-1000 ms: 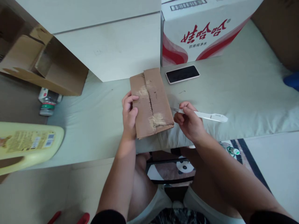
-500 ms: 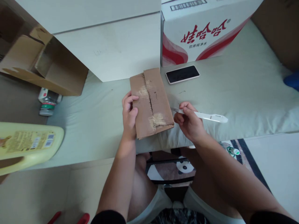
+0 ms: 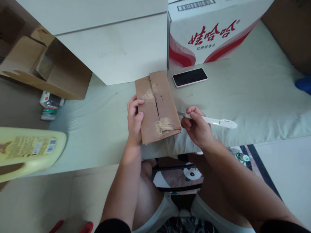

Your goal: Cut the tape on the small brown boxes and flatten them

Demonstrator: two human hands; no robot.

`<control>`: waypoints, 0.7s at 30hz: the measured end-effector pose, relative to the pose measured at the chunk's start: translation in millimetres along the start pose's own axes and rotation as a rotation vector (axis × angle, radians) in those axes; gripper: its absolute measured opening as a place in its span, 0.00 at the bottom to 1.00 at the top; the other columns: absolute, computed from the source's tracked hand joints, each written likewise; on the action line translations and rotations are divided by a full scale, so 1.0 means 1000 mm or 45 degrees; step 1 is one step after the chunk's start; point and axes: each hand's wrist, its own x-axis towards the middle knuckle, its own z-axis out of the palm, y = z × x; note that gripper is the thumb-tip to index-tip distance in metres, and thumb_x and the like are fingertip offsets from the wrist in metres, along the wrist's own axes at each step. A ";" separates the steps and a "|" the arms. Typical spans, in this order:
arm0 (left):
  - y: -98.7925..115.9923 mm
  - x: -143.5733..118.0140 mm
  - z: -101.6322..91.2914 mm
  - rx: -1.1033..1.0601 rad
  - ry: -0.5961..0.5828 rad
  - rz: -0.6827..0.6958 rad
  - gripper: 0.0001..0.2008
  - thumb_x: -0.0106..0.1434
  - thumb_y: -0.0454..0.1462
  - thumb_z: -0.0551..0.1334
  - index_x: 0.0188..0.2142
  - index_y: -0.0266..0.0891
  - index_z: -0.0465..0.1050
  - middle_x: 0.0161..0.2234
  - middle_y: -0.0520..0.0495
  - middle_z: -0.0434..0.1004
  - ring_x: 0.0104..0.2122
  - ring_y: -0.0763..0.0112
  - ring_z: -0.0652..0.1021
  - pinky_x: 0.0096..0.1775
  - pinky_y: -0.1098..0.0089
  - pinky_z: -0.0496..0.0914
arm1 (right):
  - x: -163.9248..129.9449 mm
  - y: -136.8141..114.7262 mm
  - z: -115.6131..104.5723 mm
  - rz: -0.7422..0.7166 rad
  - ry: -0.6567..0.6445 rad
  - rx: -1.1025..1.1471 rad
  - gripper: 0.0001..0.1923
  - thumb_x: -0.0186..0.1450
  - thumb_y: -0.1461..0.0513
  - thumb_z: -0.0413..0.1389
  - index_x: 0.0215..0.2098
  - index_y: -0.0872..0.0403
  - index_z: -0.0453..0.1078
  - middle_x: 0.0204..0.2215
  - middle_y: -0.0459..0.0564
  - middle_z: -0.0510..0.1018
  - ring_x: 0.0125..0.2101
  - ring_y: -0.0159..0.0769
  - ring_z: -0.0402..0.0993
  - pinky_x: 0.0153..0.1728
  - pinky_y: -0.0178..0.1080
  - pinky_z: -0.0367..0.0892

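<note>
A small brown cardboard box (image 3: 157, 106) lies on the pale green padded surface (image 3: 243, 97), its flaps closed with a slit down the middle and torn tape patches. My left hand (image 3: 134, 118) grips its left edge. To the right of the box, my right hand (image 3: 195, 124) holds a white-handled knife (image 3: 216, 121), blade tip pointing at the box's right side, just apart from it.
A phone (image 3: 190, 77) lies face up behind the box. A red-and-white carton (image 3: 209, 29) and a large white box (image 3: 114, 42) stand at the back. An open cardboard box (image 3: 46, 64), a bottle (image 3: 50, 106) and a yellow jug (image 3: 29, 150) are at left.
</note>
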 end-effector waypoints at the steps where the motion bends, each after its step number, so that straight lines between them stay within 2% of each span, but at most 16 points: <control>1: 0.000 0.000 0.000 0.009 0.004 0.000 0.26 0.61 0.63 0.64 0.49 0.51 0.75 0.64 0.43 0.67 0.67 0.45 0.67 0.67 0.46 0.64 | 0.000 0.000 0.000 -0.003 -0.001 -0.003 0.19 0.60 0.49 0.65 0.35 0.47 0.61 0.13 0.32 0.57 0.16 0.26 0.52 0.23 0.35 0.49; 13: -0.002 0.001 -0.001 0.001 -0.010 -0.005 0.26 0.60 0.63 0.64 0.49 0.52 0.75 0.64 0.44 0.66 0.67 0.45 0.66 0.67 0.46 0.63 | 0.000 0.002 -0.003 0.003 -0.014 -0.013 0.19 0.60 0.49 0.64 0.35 0.47 0.61 0.13 0.33 0.57 0.16 0.27 0.53 0.23 0.35 0.49; 21: 0.000 0.000 0.001 -0.041 -0.004 -0.015 0.23 0.62 0.60 0.65 0.49 0.52 0.76 0.64 0.45 0.66 0.68 0.45 0.66 0.68 0.46 0.62 | 0.000 0.002 -0.001 -0.003 0.002 -0.023 0.17 0.60 0.50 0.64 0.34 0.48 0.61 0.13 0.32 0.57 0.16 0.26 0.53 0.23 0.35 0.48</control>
